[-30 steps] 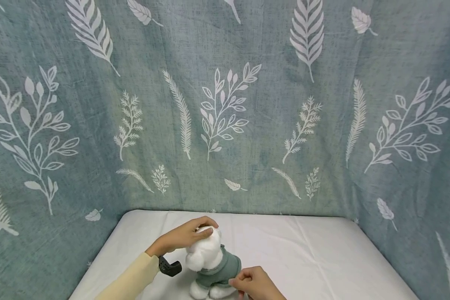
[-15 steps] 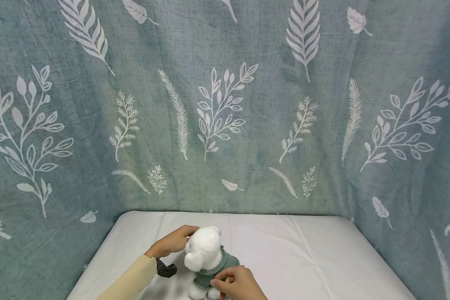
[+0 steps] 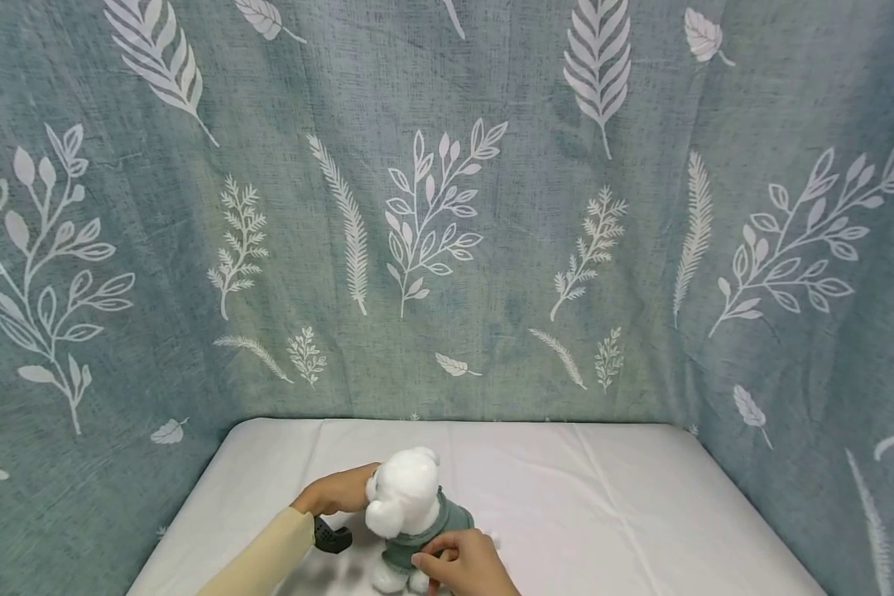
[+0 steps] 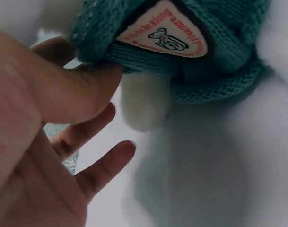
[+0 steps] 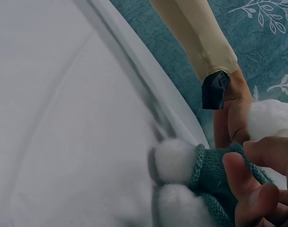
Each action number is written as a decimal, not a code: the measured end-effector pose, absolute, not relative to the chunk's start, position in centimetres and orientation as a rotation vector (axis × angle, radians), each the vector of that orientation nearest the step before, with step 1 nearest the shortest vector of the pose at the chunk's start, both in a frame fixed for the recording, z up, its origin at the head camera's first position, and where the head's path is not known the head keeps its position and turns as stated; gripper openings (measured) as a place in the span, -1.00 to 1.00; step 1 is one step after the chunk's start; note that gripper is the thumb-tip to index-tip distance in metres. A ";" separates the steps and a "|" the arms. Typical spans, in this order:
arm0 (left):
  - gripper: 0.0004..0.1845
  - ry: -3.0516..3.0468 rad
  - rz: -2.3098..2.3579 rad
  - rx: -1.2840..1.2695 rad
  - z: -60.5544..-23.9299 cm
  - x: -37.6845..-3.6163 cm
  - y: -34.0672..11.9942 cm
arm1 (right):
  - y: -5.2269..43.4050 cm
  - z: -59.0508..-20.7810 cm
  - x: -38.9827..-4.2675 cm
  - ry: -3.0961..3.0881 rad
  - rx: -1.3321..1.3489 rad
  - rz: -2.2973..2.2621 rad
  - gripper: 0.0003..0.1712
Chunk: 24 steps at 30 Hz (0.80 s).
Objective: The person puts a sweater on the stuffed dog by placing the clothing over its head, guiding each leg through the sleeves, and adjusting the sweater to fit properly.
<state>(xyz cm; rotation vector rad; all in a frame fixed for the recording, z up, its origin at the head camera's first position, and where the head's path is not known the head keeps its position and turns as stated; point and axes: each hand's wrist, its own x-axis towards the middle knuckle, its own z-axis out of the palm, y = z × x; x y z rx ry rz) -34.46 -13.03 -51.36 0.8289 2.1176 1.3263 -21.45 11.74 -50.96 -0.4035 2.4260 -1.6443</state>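
White plush bear in a knitted teal sweater (image 3: 410, 517), standing upright near the front edge of the white-covered desk (image 3: 603, 505), between both hands. Right hand (image 3: 465, 563) just in front of the toy, fingers (image 5: 250, 189) curled and pinching the sweater hem, probably to tug the knit. Left hand (image 3: 338, 492) at the other side, behind the head; fingers (image 4: 103, 163) loosely spread, thumb pressed on the sweater edge beside a sewn label (image 4: 165, 33), seemingly to steady the toy. Cream ribbed sleeve (image 3: 257, 559) with a black wrist device (image 5: 214, 90) behind that hand. Beyond, teal leaf-print cloth (image 3: 447, 207) as backdrop.
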 end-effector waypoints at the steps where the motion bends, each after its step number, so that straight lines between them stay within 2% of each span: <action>1: -0.44 2.117 1.328 0.834 -51.3 -34.4 -13.0 | 11.7 -51.0 -21.4 2.423 -0.394 -1.646 -0.77; 6: -0.27 2.064 1.358 0.923 -51.2 -34.1 -12.7 | 11.7 -50.7 -21.2 2.407 -0.380 -1.646 -0.68; 10: -0.32 2.022 1.382 0.967 -51.0 -33.9 -12.4 | 11.9 -50.3 -21.2 2.452 -0.443 -1.648 -0.64; 15: -0.31 1.980 1.454 0.888 -50.9 -33.3 -12.5 | 12.2 -50.0 -21.5 2.546 -0.532 -1.631 -0.66; 21: -0.36 1.978 1.551 0.824 -51.3 -32.8 -12.4 | 12.9 -49.8 -21.8 2.620 -0.577 -1.597 -0.56; 24: -0.32 2.012 1.608 0.787 -51.3 -32.5 -12.1 | 13.3 -49.7 -21.9 2.665 -0.578 -1.561 -0.56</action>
